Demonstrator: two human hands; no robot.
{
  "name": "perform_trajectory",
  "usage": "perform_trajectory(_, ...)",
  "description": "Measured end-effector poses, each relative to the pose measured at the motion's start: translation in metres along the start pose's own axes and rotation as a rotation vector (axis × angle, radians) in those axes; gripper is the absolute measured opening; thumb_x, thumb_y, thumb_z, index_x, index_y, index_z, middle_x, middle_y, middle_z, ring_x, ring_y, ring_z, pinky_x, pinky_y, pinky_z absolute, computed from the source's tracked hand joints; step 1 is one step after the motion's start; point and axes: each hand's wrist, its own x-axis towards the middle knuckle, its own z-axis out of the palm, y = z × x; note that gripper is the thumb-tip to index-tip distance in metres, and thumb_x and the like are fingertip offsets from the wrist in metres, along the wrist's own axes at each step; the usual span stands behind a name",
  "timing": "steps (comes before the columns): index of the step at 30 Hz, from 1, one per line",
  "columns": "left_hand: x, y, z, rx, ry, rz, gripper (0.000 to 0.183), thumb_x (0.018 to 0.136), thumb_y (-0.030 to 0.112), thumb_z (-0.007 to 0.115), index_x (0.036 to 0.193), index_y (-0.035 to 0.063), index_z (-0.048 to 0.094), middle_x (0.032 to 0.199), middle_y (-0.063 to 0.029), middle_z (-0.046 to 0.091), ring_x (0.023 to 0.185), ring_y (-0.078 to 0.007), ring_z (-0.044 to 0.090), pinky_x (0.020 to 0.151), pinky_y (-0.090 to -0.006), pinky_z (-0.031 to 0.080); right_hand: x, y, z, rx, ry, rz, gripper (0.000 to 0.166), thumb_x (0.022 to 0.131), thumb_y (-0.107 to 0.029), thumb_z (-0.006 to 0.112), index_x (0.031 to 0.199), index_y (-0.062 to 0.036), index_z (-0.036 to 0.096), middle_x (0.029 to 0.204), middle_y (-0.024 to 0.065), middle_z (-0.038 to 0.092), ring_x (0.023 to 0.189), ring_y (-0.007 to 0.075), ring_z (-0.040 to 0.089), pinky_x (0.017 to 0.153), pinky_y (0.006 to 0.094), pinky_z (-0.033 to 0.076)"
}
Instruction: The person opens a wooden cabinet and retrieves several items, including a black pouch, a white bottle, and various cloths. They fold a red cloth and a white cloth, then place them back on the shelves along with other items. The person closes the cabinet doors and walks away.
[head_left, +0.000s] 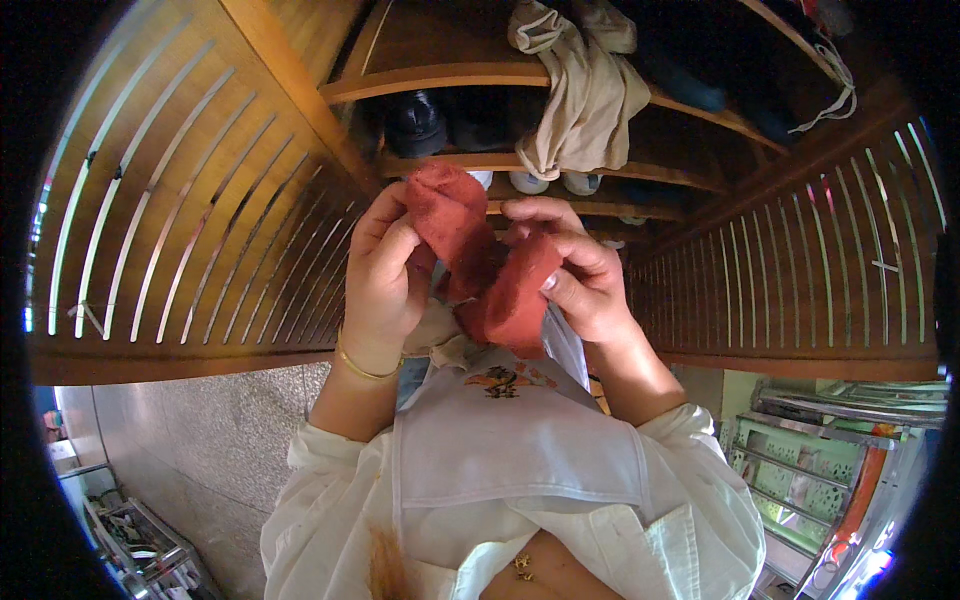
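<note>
A red fuzzy fabric item (517, 300), its exact kind unclear, is held up before my chest with both hands. My left hand (390, 262) pinches its upper left part between thumb and fingers. On the other side, my right hand (574, 262) grips a folded part, with the thumb in front. The cloth sags in the middle between the hands. Beneath it shows a white apron (517, 435) with a printed motif, and a bit of beige cloth lies just below the red fabric.
An open wooden cabinet stands before me, with slatted doors at left (225, 210) and right (780, 270). Its shelves (450, 79) hold dark shoes (414, 124), white-toed shoes (529, 182) and a draped beige cloth (585, 105). Metal racks stand at lower left (154, 547) and lower right (795, 480).
</note>
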Motion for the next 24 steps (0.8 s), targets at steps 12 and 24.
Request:
perform_trajectory(12, -0.003, -0.001, -0.012, 0.943, -0.095, 0.435, 0.009, 0.081, 0.0, 0.052, 0.089, -0.0008, 0.055, 0.09, -0.0073, 0.058, 0.081, -0.017, 0.057, 0.073, -0.0283, 0.045, 0.004, 0.005, 0.005, -0.251, 0.125, 0.062, 0.012, 0.078, -0.006, 0.059, 0.086, 0.003, 0.059, 0.104, 0.0143, 0.055, 0.094, 0.0212, 0.053, 0.081, 0.0314, 0.041)
perform_trajectory(24, 0.005, 0.003, -0.012, 0.138, -0.056, 0.082, 0.018, 0.084, 0.01, 0.038, 0.095, -0.0017, 0.048, 0.093, -0.0101, 0.056, 0.086, -0.0153, 0.054, 0.079, -0.0285, 0.042, 0.008, 0.004, -0.003, 0.425, 0.062, 0.139, 0.045, 0.082, -0.049, 0.044, 0.095, -0.0055, 0.045, 0.059, 0.012, 0.047, 0.052, 0.0183, 0.044, 0.046, 0.0265, 0.033)
